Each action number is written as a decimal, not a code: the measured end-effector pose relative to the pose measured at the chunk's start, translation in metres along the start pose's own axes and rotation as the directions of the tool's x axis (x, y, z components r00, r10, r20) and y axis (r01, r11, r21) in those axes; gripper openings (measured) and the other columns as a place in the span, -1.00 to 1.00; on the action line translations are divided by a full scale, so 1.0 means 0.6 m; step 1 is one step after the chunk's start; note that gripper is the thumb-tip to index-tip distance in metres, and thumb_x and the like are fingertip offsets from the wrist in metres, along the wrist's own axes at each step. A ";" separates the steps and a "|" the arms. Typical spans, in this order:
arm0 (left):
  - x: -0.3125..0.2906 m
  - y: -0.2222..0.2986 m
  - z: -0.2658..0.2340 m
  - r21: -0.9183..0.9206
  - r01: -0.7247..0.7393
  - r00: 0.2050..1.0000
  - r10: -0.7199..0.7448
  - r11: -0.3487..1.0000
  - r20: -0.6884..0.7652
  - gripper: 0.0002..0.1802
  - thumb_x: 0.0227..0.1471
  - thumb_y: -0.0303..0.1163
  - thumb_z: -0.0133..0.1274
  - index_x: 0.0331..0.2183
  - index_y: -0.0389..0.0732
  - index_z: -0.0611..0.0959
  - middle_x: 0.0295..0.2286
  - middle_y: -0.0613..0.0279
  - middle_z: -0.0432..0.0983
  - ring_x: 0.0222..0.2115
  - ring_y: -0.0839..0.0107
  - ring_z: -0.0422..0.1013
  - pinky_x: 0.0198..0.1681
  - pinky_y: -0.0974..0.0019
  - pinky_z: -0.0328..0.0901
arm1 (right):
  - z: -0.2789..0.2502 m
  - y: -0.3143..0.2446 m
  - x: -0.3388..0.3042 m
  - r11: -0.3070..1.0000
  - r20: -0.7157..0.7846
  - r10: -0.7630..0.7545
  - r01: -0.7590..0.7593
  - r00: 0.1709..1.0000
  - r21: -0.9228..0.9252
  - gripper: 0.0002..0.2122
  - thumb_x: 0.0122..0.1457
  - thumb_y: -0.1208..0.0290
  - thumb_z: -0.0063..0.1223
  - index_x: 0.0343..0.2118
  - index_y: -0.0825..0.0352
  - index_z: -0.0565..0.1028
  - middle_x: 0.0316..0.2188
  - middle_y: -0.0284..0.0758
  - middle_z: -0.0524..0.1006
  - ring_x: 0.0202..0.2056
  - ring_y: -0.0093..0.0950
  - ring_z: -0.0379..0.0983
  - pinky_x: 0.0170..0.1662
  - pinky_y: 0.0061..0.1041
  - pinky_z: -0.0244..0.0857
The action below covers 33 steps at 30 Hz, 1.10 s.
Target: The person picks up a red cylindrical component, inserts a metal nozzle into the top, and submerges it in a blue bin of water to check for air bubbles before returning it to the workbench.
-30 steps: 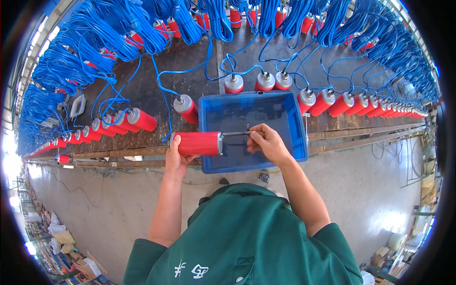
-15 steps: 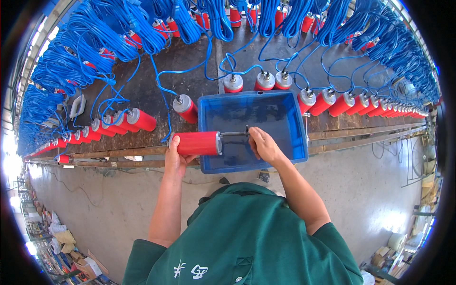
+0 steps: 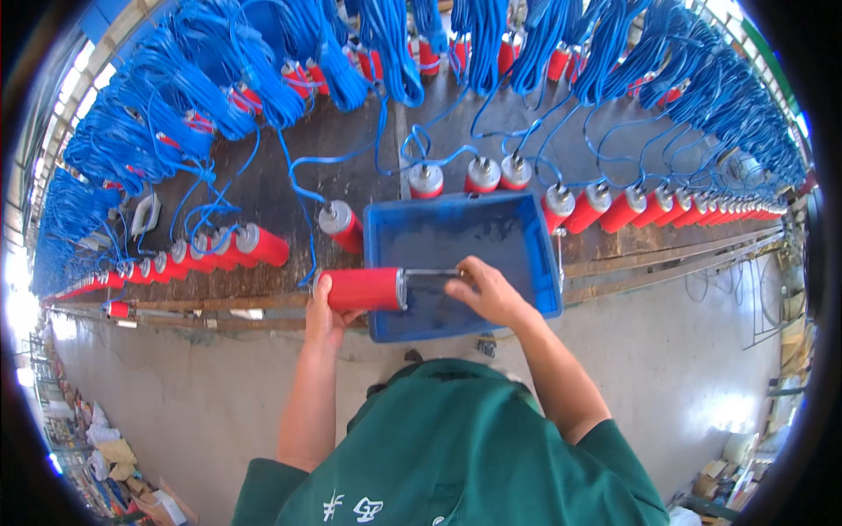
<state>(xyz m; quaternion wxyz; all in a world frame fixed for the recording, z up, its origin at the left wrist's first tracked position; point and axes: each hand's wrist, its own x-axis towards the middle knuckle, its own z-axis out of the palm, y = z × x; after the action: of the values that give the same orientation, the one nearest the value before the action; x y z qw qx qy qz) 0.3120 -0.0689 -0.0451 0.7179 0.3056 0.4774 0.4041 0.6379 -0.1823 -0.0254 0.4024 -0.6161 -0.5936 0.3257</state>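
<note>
My left hand (image 3: 326, 309) is wrapped round the left end of a red cylinder (image 3: 358, 289) with a silver end cap. The cylinder lies level over the left side of a blue plastic tub (image 3: 554, 302). From its right end a thin metal rod (image 3: 428, 272) sticks out above the tub. At the rod's far end my right hand (image 3: 488, 294) curls its fingers round the tip, which they partly hide. Dark liquid or a wet, dark floor shows inside the tub.
Beyond the tub, red cylinders (image 3: 426, 181) with silver caps and blue cables stand on the dark workbench (image 3: 342, 131). More line its front edge on both sides. Bundles of coiled blue cable (image 3: 395, 53) crowd the back. Boxes (image 3: 162, 507) and bags lie at lower left.
The view has shifted, so bench and tub sit lower in the picture. My right hand has turned at the rod's end, and the dark crosspiece seen there before is now hidden by the fingers.
</note>
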 end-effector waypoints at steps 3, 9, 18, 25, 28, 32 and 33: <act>0.007 -0.008 -0.006 0.007 0.004 1.000 -0.004 1.000 -0.010 -0.29 0.26 0.21 0.13 0.19 -0.11 0.48 0.08 0.05 0.59 0.05 0.08 0.60 -0.02 -0.14 0.59 | -0.001 0.006 0.017 0.973 -0.026 -0.088 0.081 0.996 -0.214 -0.52 0.40 -0.03 0.14 -0.28 0.43 0.58 -0.31 -0.10 0.64 -0.26 -0.07 0.61 -0.14 -0.19 0.48; 0.014 -0.014 -0.012 -0.005 -0.025 1.000 0.025 1.000 -0.018 -0.33 0.26 0.11 0.14 0.14 -0.23 0.55 0.01 -0.01 0.64 -0.04 0.04 0.64 -0.14 -0.09 0.64 | 0.025 0.009 0.052 0.767 0.161 0.585 -0.607 0.795 0.208 -0.41 0.50 -0.01 -0.10 -0.50 0.45 0.60 -0.61 -0.14 0.58 -0.58 -0.30 0.57 -0.35 -0.24 0.46; 0.012 -0.014 0.000 -0.022 -0.041 0.999 0.041 0.999 -0.014 -0.37 0.29 0.09 0.10 0.09 -0.28 0.57 -0.03 -0.06 0.65 -0.09 0.01 0.66 -0.18 -0.08 0.65 | 0.019 0.026 0.032 0.978 0.056 0.150 -0.156 0.987 0.137 -0.65 0.50 0.16 0.02 -0.05 0.40 0.63 -0.28 -0.18 0.69 -0.29 -0.27 0.65 -0.20 -0.31 0.52; 0.008 -0.018 0.004 -0.051 -0.070 0.997 0.068 0.996 -0.032 -0.38 0.29 0.09 0.10 0.06 -0.29 0.58 -0.07 -0.07 0.66 -0.12 0.00 0.67 -0.18 -0.12 0.66 | 0.023 0.025 0.011 0.877 0.141 0.236 -0.273 0.962 0.397 -0.56 0.47 -0.01 0.07 -0.03 0.37 0.55 -0.49 -0.34 0.62 -0.52 -0.55 0.50 -0.46 -0.49 0.38; 0.017 -0.023 -0.010 -0.007 -0.067 0.998 0.067 0.998 0.001 -0.33 0.23 0.21 0.14 0.08 -0.14 0.56 -0.07 0.03 0.67 -0.11 0.05 0.67 -0.22 -0.06 0.64 | -0.005 0.010 0.024 0.951 0.159 0.184 -0.217 0.970 0.222 -0.55 0.47 -0.06 0.05 -0.10 0.36 0.58 -0.50 -0.37 0.60 -0.51 -0.56 0.48 -0.44 -0.50 0.37; 0.023 -0.024 -0.009 0.005 -0.076 0.997 0.076 0.997 0.022 -0.34 0.23 0.21 0.13 0.08 -0.14 0.56 -0.06 0.02 0.66 -0.09 0.04 0.66 -0.20 -0.09 0.63 | 0.009 0.020 0.058 0.689 0.343 0.595 -0.681 0.727 0.247 -0.49 0.47 -0.11 0.01 -0.27 0.35 0.61 -0.51 -0.34 0.60 -0.50 -0.48 0.52 -0.38 -0.42 0.44; 0.026 -0.028 -0.010 0.007 -0.076 0.997 0.076 0.997 0.003 -0.33 0.22 0.22 0.13 0.08 -0.13 0.56 -0.05 0.03 0.66 -0.08 0.03 0.65 -0.20 -0.10 0.63 | 0.011 0.028 0.056 0.691 0.338 0.595 -0.679 0.729 0.249 -0.49 0.47 -0.11 0.01 -0.27 0.35 0.61 -0.51 -0.34 0.60 -0.50 -0.48 0.52 -0.38 -0.42 0.44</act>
<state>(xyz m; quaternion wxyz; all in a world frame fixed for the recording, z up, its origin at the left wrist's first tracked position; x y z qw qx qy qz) 0.3145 -0.0629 -0.0681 0.7015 0.3266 0.4660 0.4290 0.6429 -0.1480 -0.0406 0.2958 -0.6585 -0.3141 0.6166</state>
